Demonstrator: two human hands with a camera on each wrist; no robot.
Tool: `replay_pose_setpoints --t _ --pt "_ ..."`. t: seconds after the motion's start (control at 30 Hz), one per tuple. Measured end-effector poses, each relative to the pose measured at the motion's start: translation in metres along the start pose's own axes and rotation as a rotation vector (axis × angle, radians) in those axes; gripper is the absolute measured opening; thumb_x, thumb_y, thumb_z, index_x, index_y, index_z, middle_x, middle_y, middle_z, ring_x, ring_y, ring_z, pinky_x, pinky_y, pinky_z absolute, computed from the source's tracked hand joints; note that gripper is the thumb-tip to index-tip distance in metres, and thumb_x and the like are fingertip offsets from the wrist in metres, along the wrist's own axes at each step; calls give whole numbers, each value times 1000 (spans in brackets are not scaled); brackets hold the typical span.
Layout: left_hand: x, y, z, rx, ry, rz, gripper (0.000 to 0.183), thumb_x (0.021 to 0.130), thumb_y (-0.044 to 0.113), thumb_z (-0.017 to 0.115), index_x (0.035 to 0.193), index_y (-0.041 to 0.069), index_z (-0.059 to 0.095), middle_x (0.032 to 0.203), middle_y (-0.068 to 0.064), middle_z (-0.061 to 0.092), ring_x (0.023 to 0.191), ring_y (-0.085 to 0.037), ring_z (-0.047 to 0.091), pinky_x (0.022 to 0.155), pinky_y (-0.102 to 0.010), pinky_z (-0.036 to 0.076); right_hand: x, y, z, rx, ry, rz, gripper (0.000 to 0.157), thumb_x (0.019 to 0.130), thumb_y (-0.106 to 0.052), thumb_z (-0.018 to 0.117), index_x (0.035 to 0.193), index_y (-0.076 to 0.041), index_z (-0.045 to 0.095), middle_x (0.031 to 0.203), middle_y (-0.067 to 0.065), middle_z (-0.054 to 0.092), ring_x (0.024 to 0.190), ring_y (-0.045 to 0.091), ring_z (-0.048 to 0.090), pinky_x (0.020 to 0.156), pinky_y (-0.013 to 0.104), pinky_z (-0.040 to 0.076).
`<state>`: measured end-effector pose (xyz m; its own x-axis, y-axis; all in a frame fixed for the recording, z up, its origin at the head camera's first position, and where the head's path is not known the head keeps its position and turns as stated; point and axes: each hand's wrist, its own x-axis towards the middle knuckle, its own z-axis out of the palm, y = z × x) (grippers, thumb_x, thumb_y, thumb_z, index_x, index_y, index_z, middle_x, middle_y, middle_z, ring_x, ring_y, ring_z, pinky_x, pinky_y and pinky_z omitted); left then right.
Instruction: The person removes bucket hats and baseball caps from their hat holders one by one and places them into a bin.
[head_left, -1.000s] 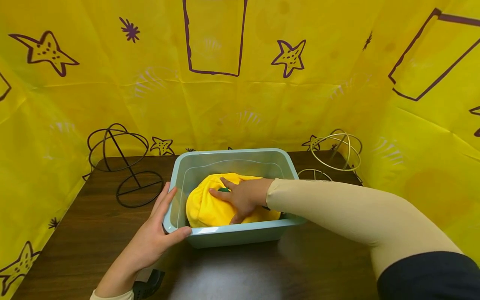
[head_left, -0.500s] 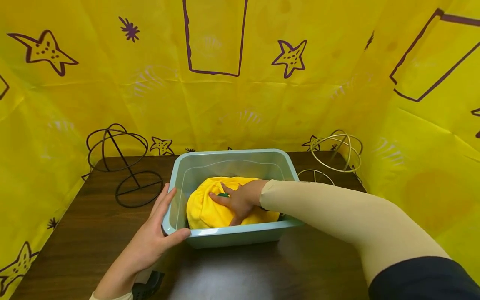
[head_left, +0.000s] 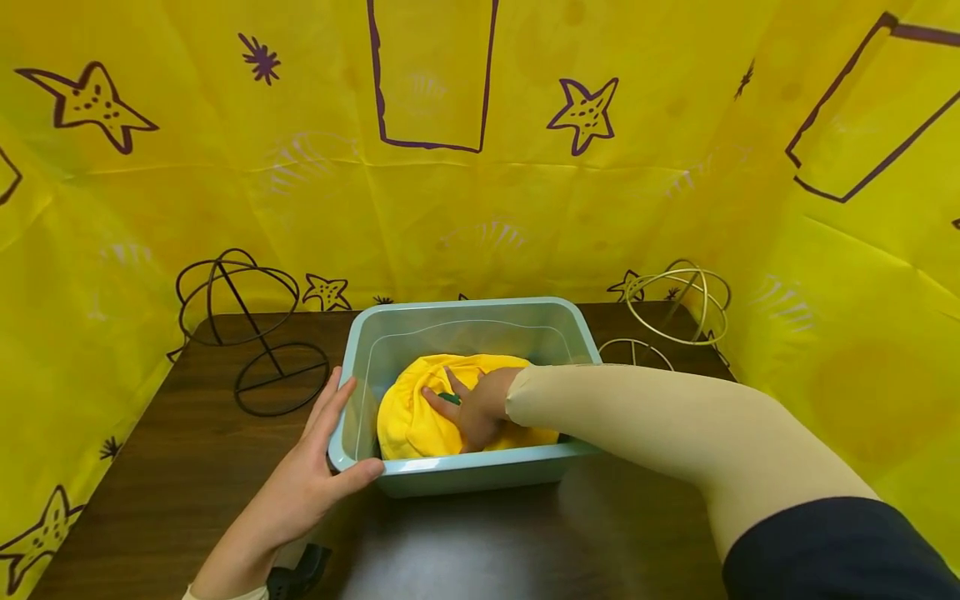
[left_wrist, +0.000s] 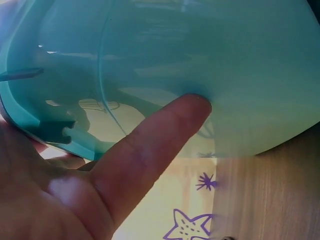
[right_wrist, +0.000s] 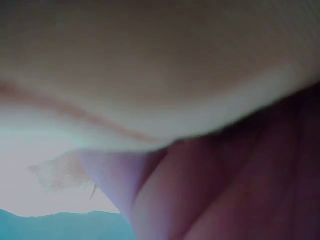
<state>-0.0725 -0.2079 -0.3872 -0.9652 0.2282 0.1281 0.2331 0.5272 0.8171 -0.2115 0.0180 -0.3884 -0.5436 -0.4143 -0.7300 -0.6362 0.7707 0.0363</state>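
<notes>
In the head view, a soft yellow fabric item (head_left: 408, 421) with a small green patch (head_left: 449, 398) lies bunched inside a pale blue plastic bin (head_left: 465, 306). My right hand (head_left: 483, 408) reaches into the bin and presses on the fabric with spread fingers; part of it hides behind the wrist. My left hand (head_left: 307, 471) steadies the bin's near left corner, fingers straight along the left side and thumb across the front. From the left wrist, the thumb (left_wrist: 150, 150) lies straight against the bin's wall (left_wrist: 240, 75). Skin fills most of the right wrist view, blurred.
A black wire stand (head_left: 258, 333) is at the back left of the dark wooden table (head_left: 172, 483). Behind my right arm, a gold wire stand (head_left: 678, 304) stands at the back right. Yellow patterned sheeting (head_left: 420, 217) encloses the back and sides.
My right hand has pushed slightly deeper into the bin, and the yellow fabric has flattened a little beneath it. My left hand and the bin stay put.
</notes>
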Motion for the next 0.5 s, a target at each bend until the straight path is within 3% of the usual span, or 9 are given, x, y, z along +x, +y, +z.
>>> replay_pose_setpoints --t 0.1,0.2,0.33,0.43,0.5 --pt "0 1 -2 -5 2 3 96 89 29 75 161 22 12 165 6 -8 145 -45 9 95 -78 24 4 -3 0 -9 -4 40 110 84 -70 61 149 -50 -25 163 -4 -22 148 38 6 114 58 11" --pt "-1 2 -4 -3 3 10 96 90 29 74 161 22 12 165 6 -8 145 -45 8 94 -79 24 3 -4 -2 -36 0 17 110 86 -68 60 149 -46 -27 163 -2 -22 149 34 1 115 55 10" --pt "-1 2 -6 -14 -9 11 96 90 29 74 161 22 11 165 6 -10 145 -45 6 94 -79 23 -11 5 -6 -23 44 -79 107 85 -73 56 151 -46 -24 165 0 -16 149 35 6 115 54 11" --pt "-2 1 -5 -31 -28 4 96 90 28 74 161 21 10 164 5 -11 145 -46 4 95 -79 21 -30 18 -12 28 78 -159 102 81 -75 57 154 -51 -11 166 -2 -9 147 35 16 114 55 18" --pt "-3 1 -4 -36 -33 5 95 90 27 74 161 21 11 164 5 -11 145 -46 4 94 -80 21 -44 26 -19 57 83 -219 97 83 -73 58 156 -51 -3 166 -1 -6 148 31 15 114 52 19"
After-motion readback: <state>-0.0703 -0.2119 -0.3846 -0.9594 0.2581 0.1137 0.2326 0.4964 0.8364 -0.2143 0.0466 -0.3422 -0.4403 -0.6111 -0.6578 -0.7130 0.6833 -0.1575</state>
